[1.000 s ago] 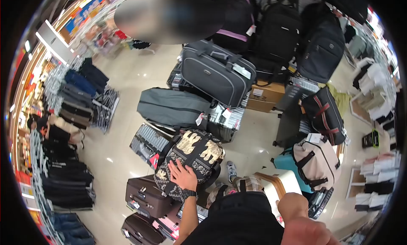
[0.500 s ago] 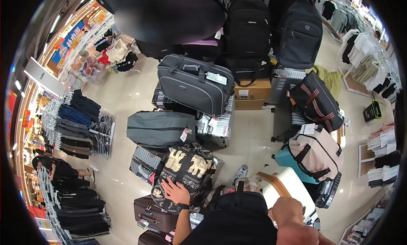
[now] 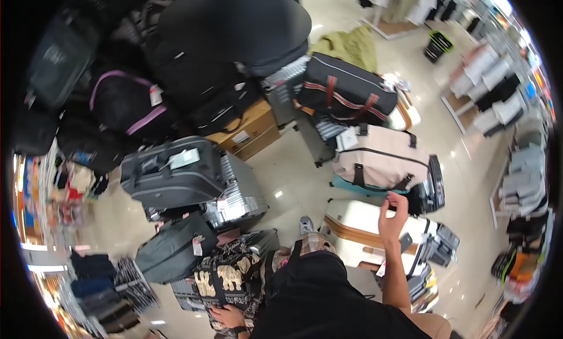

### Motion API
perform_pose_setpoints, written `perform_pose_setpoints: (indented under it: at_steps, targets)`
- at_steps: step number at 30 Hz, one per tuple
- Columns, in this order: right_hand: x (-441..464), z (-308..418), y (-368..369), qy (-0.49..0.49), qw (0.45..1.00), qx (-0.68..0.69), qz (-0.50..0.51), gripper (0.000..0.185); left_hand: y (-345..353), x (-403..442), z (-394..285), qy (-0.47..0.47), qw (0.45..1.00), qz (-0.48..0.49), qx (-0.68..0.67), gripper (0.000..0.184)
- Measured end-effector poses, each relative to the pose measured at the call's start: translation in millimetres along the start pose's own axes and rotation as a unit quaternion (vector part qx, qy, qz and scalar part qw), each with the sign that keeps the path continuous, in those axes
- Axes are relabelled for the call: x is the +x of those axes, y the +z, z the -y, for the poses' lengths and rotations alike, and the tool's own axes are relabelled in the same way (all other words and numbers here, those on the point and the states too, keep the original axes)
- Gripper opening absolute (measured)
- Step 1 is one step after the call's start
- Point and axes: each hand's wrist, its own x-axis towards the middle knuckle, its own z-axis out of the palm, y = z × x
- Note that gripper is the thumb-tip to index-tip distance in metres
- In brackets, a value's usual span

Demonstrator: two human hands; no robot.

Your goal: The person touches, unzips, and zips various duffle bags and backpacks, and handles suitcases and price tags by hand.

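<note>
My left hand (image 3: pixel 229 317) lies flat with fingers spread on the black elephant-patterned bag (image 3: pixel 231 280) at the lower left, a dark watch on its wrist. My right hand (image 3: pixel 394 213) hangs over the cream suitcase (image 3: pixel 346 221), its fingers curled near the lower edge of the beige duffel bag (image 3: pixel 381 157). Whether its fingertips touch the duffel or hold anything cannot be made out. A grey-green bag (image 3: pixel 173 251) rests beside the patterned one, and a dark grey case (image 3: pixel 170 172) lies on silver luggage above it.
A black duffel with red stripes (image 3: pixel 346 90) sits above the beige one. Near the centre stands a cardboard box (image 3: pixel 252 131) below black backpacks. Clothes racks (image 3: pixel 492 98) line the right side. A black basket (image 3: pixel 438 46) is on the floor. My shoe (image 3: pixel 306 224) shows between the luggage rows.
The view has swung to the right. My right hand has reached out from close to my body towards the beige duffel. My left hand remains on the patterned bag.
</note>
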Motion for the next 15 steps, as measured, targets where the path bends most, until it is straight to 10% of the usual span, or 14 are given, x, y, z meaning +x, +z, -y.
perform_pose_setpoints:
  at_steps: [3,7,15]
  targets:
    - [-47.2,-73.1,-52.8,0.065,0.965,-0.254,0.017,0.049,-44.0,-0.8,-21.5,0.052,0.999,0.001,-0.008,0.087]
    - [-124.1,-127.1,-68.6,0.319,0.877,-0.320,0.166,0.106,-65.6,10.4,-94.6,0.393,0.897,-0.086,-0.182,0.084]
    - [-254.0,-164.7,18.3,0.395,0.844,-0.258,0.255,0.130,-95.6,12.6,-241.0,0.611,0.735,0.205,-0.210,0.061]
